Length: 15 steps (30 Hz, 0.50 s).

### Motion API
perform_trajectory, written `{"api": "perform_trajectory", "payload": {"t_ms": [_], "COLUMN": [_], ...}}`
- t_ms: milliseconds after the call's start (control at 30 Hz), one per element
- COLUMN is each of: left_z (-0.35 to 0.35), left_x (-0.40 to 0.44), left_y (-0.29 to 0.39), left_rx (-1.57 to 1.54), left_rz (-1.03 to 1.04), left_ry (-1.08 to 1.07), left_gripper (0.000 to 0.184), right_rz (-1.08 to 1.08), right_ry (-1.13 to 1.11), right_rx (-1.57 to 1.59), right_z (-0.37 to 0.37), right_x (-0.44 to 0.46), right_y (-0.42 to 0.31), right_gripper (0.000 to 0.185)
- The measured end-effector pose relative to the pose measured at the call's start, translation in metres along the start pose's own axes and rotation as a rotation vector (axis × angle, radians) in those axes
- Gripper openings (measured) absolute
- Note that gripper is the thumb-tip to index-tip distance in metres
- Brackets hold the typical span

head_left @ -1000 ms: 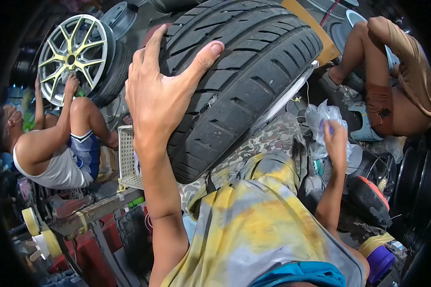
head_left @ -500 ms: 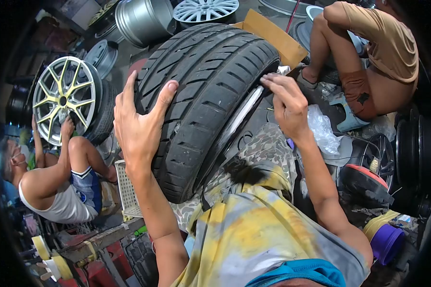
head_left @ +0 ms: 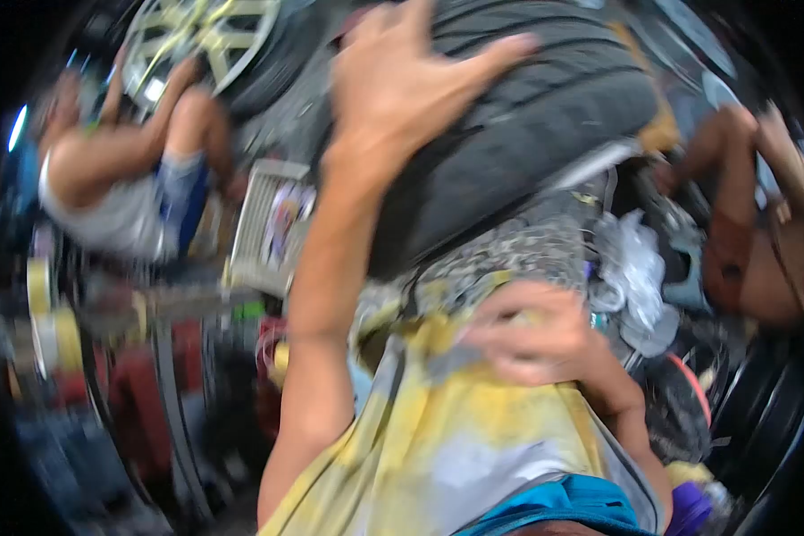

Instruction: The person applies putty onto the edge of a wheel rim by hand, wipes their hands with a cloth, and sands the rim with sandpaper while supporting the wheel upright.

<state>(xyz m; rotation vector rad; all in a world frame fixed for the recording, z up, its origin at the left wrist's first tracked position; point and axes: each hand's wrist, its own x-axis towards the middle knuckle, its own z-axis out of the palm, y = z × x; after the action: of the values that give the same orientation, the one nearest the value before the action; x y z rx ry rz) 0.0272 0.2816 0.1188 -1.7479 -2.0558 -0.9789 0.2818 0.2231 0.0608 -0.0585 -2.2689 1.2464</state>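
Note:
A large black tire (head_left: 545, 98) leans in front of my knees, with a pale strip (head_left: 598, 165) along its near edge. Over the left part of its tread my left hand (head_left: 406, 89) spreads its fingers, thumb out to the right; blur hides whether it touches the rubber. My right hand (head_left: 531, 335) is in front of my yellow and grey shirt (head_left: 420, 429), its fingers bent. Motion smears them, so I cannot tell whether they hold the cloth or anything else.
To the left a person (head_left: 107, 196) sits by a spoked wheel rim (head_left: 201, 36). Another person (head_left: 741, 205) sits at right. A light plastic basket (head_left: 250, 232) stands left of the tire; crumpled clear plastic (head_left: 630, 268) lies to its right. Dark rims (head_left: 768, 384) stand far right.
My right hand has come off the tire's right edge and back to my shirt. My view has tilted down and left, so the tire sits higher and further right. My left hand stays spread by the tread.

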Motion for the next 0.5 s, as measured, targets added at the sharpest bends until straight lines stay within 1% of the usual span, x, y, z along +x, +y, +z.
{"api": "perform_trajectory", "payload": {"t_ms": [33, 67, 100, 133, 167, 233, 300, 367, 400, 433, 500], "left_z": [-0.036, 0.001, -0.002, -0.014, -0.021, -0.039, -0.086, -0.188, -0.176, -0.159, -0.181], "left_x": [-0.004, -0.005, -0.01, -0.02, -0.024, -0.041, -0.066, -0.076, -0.11, -0.155, -0.209], "left_y": [0.025, -0.001, -0.004, -0.003, -0.011, -0.031, -0.068, -0.128, -0.134, -0.142, -0.18], "left_rx": [-0.122, -0.148, -0.12, -0.236, -0.184, -0.184, -0.275, -0.652, -0.513, -0.36, -0.127], "left_rz": [-0.139, 0.004, 0.024, 0.087, 0.074, 0.043, -0.027, -0.028, -0.286, -0.53, -0.694], "left_ry": [-0.125, 0.188, 0.249, 0.366, 0.353, 0.228, 0.007, -0.748, -0.489, -0.227, -0.396], "left_gripper": [0.079, 0.075, 0.068, 0.062, 0.059, 0.057, 0.054, 0.049, 0.051, 0.062, 0.05], "right_rz": [0.052, 0.106, 0.262, 0.514, 0.48, 0.341, 0.31, 0.296, 0.183, 0.178, 0.195], "right_ry": [0.137, 0.157, 0.58, 0.67, 0.832, 0.856, 0.838, 0.827, 0.655, 0.636, 0.62], "right_rx": [-0.37, -0.609, -0.148, -0.302, -0.394, -0.383, -0.499, -0.544, -0.656, -0.665, -0.686], "right_z": [-0.01, -0.028, -0.015, -0.032, -0.049, -0.117, -0.124, -0.124, -0.156, -0.16, -0.159], "right_x": [0.012, 0.006, -0.009, -0.021, -0.045, -0.1, -0.067, -0.044, -0.056, -0.047, -0.022], "right_y": [-0.017, -0.011, 0.012, 0.014, 0.038, 0.075, 0.061, 0.051, 0.067, 0.068, 0.065], "right_gripper": [0.031, 0.052, 0.044, 0.02, 0.019, 0.029, 0.034, 0.033, 0.037, 0.037, 0.038]}}
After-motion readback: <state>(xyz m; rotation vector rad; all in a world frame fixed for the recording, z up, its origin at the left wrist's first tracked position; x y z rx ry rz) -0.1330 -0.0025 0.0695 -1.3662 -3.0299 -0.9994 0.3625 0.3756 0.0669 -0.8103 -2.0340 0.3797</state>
